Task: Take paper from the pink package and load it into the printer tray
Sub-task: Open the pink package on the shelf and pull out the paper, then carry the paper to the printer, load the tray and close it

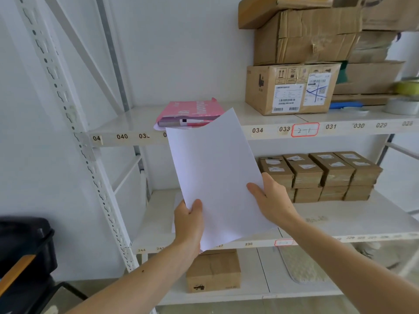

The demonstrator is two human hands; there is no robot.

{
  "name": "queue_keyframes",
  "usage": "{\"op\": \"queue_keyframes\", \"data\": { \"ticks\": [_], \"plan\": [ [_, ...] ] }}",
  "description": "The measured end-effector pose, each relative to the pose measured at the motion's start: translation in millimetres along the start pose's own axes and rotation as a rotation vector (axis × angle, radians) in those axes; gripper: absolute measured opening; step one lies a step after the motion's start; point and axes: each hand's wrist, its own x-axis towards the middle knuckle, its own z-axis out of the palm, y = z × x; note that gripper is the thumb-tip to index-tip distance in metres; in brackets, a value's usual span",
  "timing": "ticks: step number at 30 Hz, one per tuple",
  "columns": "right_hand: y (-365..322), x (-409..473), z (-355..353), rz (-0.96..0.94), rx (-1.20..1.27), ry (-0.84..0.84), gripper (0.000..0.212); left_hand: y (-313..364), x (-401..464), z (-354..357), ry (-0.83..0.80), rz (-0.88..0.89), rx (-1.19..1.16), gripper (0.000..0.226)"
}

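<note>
We face a white rack (95, 141) that fills the frame, with cartons (292, 89) at upper right and small boxes (322, 173) at mid right. At upper centre the pink package (190, 113) lies open-ended on the upper shelf. In front of it, at centre frame, we hold a thin sheaf of paper (215, 168) in the air, tilted with its top corner toward the package. It looks light, limp and smooth, likely to sag or fan apart, so we judge both long edges near the bottom the best hold. Our left hand (189, 219) pinches the lower left edge, thumb on top; our right hand (271, 198) clasps the right edge, thumb across the face. Both forearms reach up from the bottom corners. No printer tray is in sight.
</note>
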Motion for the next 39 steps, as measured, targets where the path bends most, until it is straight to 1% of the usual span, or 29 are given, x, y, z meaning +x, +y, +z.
{"op": "queue_keyframes", "data": {
  "ticks": [3, 7, 13, 19, 25, 28, 30, 32, 36, 39],
  "plan": [
    [14, -7, -17, 0.017, -0.002, 0.035, 0.026, -2, -7, 17, -0.043, 0.026, 0.012, 0.022],
    [35, -15, -44, 0.041, 0.007, 0.088, 0.024, -5, -16, 46, -0.108, 0.042, 0.009, 0.023],
    [79, -23, -83, 0.103, -0.008, 0.175, 0.023, -17, -28, 98, -0.185, 0.034, 0.048, 0.015],
    [124, -30, -117, 0.174, 0.017, 0.273, 0.02, -25, -36, 154, -0.305, 0.055, 0.059, 0.019],
    [167, -24, -151, 0.258, 0.026, 0.382, 0.021, -30, -25, 215, -0.499, 0.1, 0.111, 0.021],
    [187, -17, -165, 0.289, 0.038, 0.459, 0.023, -34, -15, 248, -0.571, 0.088, 0.129, 0.016],
    [198, -10, -175, 0.315, 0.048, 0.508, 0.021, -34, -8, 270, -0.631, 0.089, 0.114, 0.017],
    [207, -3, -185, 0.344, 0.055, 0.55, 0.023, -33, -1, 290, -0.676, 0.103, 0.095, 0.019],
    [224, 9, -202, 0.389, 0.049, 0.62, 0.025, -34, 10, 331, -0.787, 0.111, 0.093, 0.015],
    [243, 12, -215, 0.422, 0.055, 0.662, 0.024, -39, 14, 362, -0.853, 0.129, 0.104, 0.023]
  ]
}}
